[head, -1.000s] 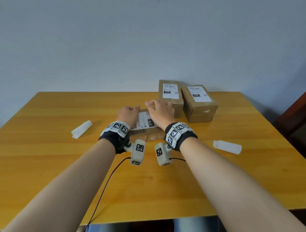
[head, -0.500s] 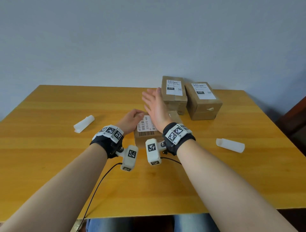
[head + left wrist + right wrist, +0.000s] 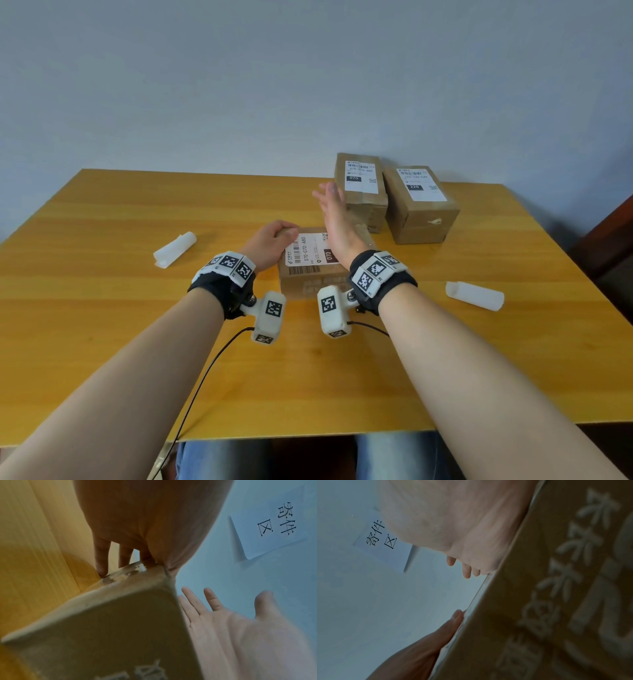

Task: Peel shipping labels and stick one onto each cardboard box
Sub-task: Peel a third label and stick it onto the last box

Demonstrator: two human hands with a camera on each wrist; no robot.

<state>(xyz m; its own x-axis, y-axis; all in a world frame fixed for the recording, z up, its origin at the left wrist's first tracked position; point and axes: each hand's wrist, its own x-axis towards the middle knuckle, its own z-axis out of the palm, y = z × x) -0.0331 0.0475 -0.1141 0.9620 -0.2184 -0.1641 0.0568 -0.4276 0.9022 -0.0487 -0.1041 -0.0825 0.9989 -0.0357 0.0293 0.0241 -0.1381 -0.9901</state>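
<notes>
**Third box labelled; all three in view carry labels**

The brown cardboard box at the bench centre bears a white shipping label. The left hand grips its 9 o'clock end; the right hand hovers flat, fingers straight, holding nothing. Two labelled brown cartons stand closed at 1 o'clock, contents unseen. White backing rolls lie at 3 and 9 o'clock.

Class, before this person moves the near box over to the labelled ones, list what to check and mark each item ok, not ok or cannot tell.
1. Label on the near box: ok.
2. Label edges pressed flat: cannot tell.
3. Left hand has a grip on the box: ok.
4. Right hand on the box: not ok, lifted, fingers straight.
5. Both far boxes labelled: ok.
6. Table free beside them: ok.
</notes>
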